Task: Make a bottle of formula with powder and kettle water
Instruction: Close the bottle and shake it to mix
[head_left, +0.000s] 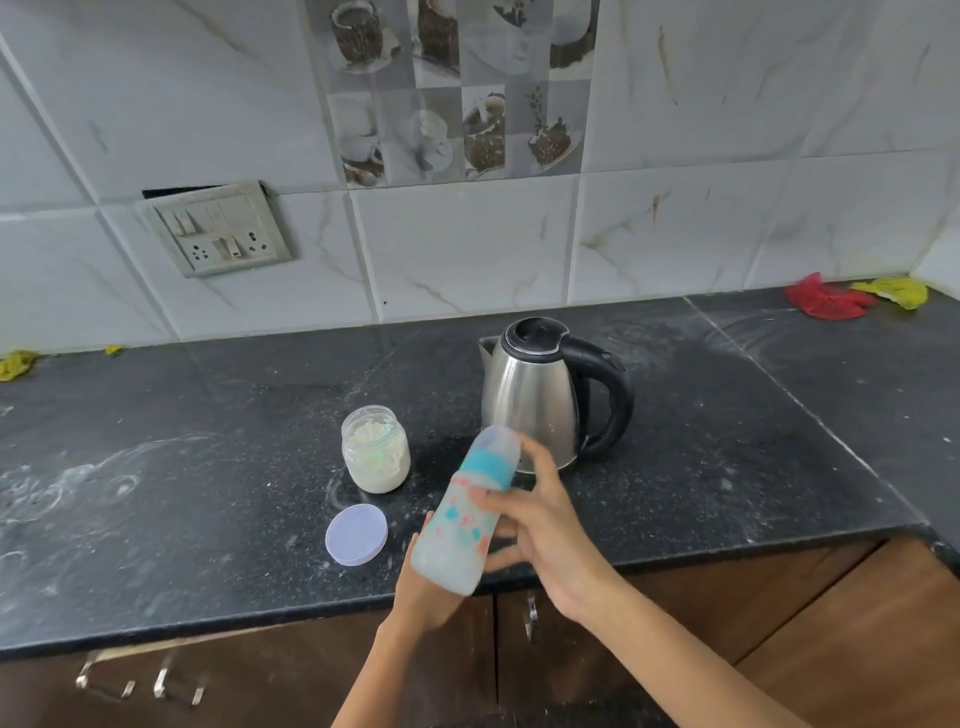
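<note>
The single head view looks forward and steeply down from above the counter's (727, 441) near edge, facing the tiled wall (467, 244), close over both forearms, with the cabinet fronts (831, 623) along the bottom of the frame.

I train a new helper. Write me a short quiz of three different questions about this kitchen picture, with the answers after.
1. True or false: the lid is screwed on the powder jar.
2. Which hands hold the baby bottle? A) left only B) right only C) both
3. Fill in: the kettle handle points to the person's ____.

Key:
1. False: the lid lies flat on the counter, in front of the open jar.
2. C: the left hand holds the base, the right hand the upper part.
3. right
</note>
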